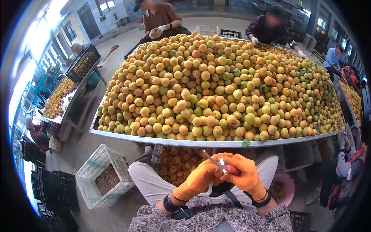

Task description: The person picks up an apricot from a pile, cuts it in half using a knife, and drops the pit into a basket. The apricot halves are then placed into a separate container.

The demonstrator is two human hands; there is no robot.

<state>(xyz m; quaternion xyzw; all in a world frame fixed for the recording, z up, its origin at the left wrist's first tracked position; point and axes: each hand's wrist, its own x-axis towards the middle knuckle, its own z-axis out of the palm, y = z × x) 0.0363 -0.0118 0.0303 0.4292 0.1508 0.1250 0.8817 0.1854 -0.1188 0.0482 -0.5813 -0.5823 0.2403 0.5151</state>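
Observation:
Both my hands wear orange gloves and meet above my lap, just in front of the metal table's edge. My right hand (245,174) is closed round a small knife (232,169) with a red handle; its blade points up and to the left. My left hand (199,178) is closed against the right one, its fingers curled inward. Whatever it may hold is hidden behind the fingers. Beyond them, a big heap of apricots (216,92), yellow-orange with some greenish ones, covers the table (185,143). Below my hands stands a crate of apricot pieces (176,162), partly hidden.
On the left stands a white crate (123,170) with dark bits inside. A pink basin (288,189) sits by my right leg. Black crates (58,189) are stacked at far left. Two people with gloved hands work across the table; others sit farther off.

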